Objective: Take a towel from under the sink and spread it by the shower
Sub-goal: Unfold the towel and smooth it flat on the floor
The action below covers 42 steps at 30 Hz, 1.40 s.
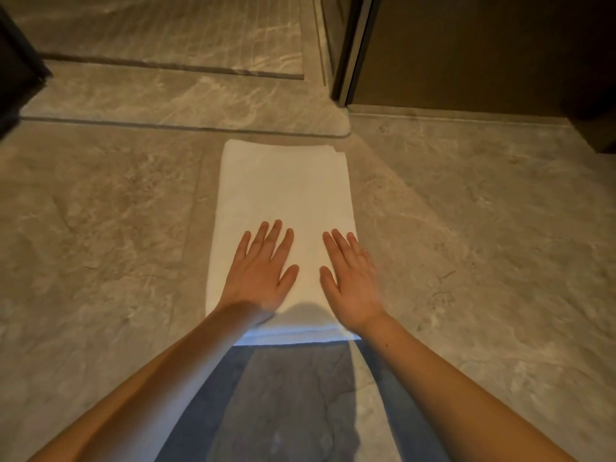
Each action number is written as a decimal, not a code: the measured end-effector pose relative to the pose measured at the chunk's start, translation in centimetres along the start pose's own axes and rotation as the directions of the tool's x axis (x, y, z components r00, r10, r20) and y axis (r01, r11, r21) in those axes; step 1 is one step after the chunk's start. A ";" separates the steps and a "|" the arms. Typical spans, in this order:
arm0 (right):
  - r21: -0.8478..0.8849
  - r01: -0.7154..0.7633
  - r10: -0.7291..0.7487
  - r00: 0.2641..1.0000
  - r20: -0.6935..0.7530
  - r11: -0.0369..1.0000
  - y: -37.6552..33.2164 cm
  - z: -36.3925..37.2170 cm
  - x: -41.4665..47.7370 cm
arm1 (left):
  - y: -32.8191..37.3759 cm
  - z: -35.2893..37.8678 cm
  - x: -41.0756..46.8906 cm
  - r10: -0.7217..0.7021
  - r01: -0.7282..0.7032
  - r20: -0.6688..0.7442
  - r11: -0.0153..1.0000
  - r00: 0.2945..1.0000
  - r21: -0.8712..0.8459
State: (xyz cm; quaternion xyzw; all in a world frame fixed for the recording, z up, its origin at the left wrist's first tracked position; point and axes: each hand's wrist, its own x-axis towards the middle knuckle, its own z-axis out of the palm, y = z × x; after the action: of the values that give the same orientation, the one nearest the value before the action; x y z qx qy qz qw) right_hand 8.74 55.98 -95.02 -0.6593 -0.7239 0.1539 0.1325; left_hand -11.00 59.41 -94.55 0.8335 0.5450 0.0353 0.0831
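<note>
A white towel (283,191) lies flat on the marble floor, folded into a long rectangle that runs away from me toward the raised shower threshold (186,105). My left hand (263,271) rests palm down on the towel's near left part, fingers spread. My right hand (353,278) lies palm down on its near right part, fingers reaching the right edge. Neither hand grips anything. The towel's far end stops just short of the threshold's step.
Grey marble floor (483,245) spreads to both sides. A metal door frame post (353,51) and a dark wall panel (483,51) stand at the far right. A dark object (16,71) fills the far left corner. My shadow falls on the floor near me.
</note>
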 end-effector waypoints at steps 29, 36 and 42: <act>-0.184 -0.161 0.159 0.987 -0.023 0.970 6.3 -1.9 -4.1 | 7.3 -0.2 -2.6 0.374 -0.372 0.099 0.928 0.922 -0.030; -0.181 -0.150 0.147 0.989 -0.029 0.972 6.4 -1.7 -4.1 | 8.3 -2.2 -2.3 0.153 -0.141 -0.009 0.880 0.988 -0.454; 0.580 -0.298 0.448 0.885 -0.130 0.758 2.9 -4.7 -0.5 | 8.2 -3.3 -3.9 -0.137 0.009 -0.090 0.592 0.986 -0.806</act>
State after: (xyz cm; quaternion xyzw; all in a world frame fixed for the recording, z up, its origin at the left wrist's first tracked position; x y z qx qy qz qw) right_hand 13.28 55.97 -91.87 -0.7401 -0.4782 0.2885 0.3746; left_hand -5.65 52.92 -89.76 0.6791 0.5091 0.3325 0.4113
